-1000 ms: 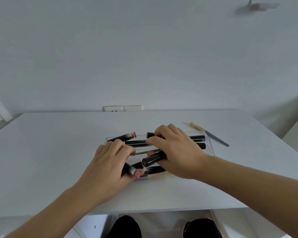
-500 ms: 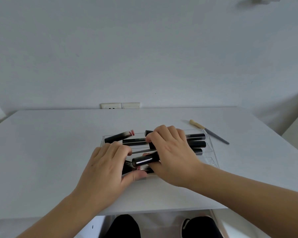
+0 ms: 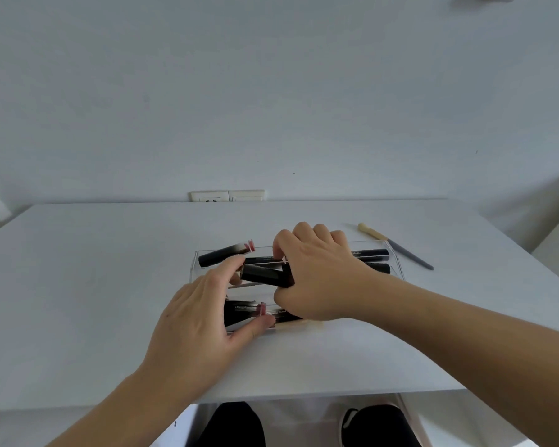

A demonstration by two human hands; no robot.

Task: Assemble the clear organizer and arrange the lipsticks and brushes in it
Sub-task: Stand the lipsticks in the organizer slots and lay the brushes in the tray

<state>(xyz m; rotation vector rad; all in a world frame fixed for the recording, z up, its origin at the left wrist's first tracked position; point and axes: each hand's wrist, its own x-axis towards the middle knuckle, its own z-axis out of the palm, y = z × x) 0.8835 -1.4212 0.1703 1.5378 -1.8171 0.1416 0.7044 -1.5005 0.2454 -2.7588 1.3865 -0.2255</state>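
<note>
A clear organizer tray (image 3: 396,259) lies flat in the middle of the white table (image 3: 94,285). Several black lipstick tubes lie across it. My right hand (image 3: 317,272) grips one black lipstick tube (image 3: 262,275) above the tray's middle row. My left hand (image 3: 200,317) reaches over the tray's left end, its fingertips touching that tube's left end and its thumb resting against the front wall. A black lipstick with a pink end (image 3: 226,253) lies in the back row. Another lipstick (image 3: 242,312) lies in the front row, partly hidden by my hands.
A brush with a cream handle and grey tip (image 3: 394,245) lies on the table behind and right of the tray. A wall socket plate (image 3: 226,195) sits at the table's far edge. The table's front edge runs just below my forearms.
My right hand has carried the black tube from the front of the tray up and back toward the middle row. My left hand let go of the front lipstick and moved its fingers up to the tube.
</note>
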